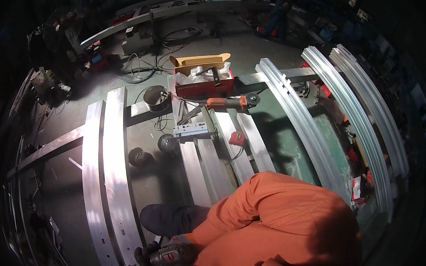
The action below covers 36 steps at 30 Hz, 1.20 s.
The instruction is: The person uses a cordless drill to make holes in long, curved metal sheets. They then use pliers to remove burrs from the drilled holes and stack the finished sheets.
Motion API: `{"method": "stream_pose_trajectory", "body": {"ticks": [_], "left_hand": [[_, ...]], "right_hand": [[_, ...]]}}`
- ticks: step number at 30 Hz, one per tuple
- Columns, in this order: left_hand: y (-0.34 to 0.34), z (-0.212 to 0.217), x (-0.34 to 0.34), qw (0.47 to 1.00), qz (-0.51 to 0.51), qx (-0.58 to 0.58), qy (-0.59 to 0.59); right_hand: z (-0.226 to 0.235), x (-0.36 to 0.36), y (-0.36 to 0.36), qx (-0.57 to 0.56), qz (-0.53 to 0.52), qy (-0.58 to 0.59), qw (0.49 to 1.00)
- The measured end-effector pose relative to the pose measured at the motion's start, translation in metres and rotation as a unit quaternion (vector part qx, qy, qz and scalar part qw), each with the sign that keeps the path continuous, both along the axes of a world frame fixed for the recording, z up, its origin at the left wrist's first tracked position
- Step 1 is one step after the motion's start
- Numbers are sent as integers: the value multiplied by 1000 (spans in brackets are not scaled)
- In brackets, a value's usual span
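Red box (201,89): open, white wrapping (196,75) inside. Round tin (157,107): near, left of box. Orange grinder (225,103): lying in front of box. Red tape measure (236,138): nearer than grinder. Cables (141,79): loose on floor (226,42) beyond tin. Ribbed rails (355,113): right, side by side.

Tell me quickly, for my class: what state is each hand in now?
Left hand: gloved, closed around the front of the power drill.
Right hand: at the drill's rear; its grip cannot be told.
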<state>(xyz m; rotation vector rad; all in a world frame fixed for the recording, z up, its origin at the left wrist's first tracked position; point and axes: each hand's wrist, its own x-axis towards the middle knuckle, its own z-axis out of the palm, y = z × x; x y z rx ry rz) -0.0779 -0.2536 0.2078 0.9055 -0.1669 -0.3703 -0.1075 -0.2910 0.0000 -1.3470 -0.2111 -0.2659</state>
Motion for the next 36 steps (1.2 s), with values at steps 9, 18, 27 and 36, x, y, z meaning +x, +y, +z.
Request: {"method": "stream_pose_trajectory", "body": {"ticks": [9,18,27,36], "left_hand": [[21,-1,1,999,-29,29,2],[17,48,2,977,74,67,191],[16,54,20,992,14,-79,97],[29,41,41,934,-145,-320,63]], "right_hand": [[-24,-21,5,-43,84,145,985],[45,-22,-32,-156,115,68,979],[134,-5,-51,-184,99,28,978],[160,-10,-63,271,199,-30,942]]}}
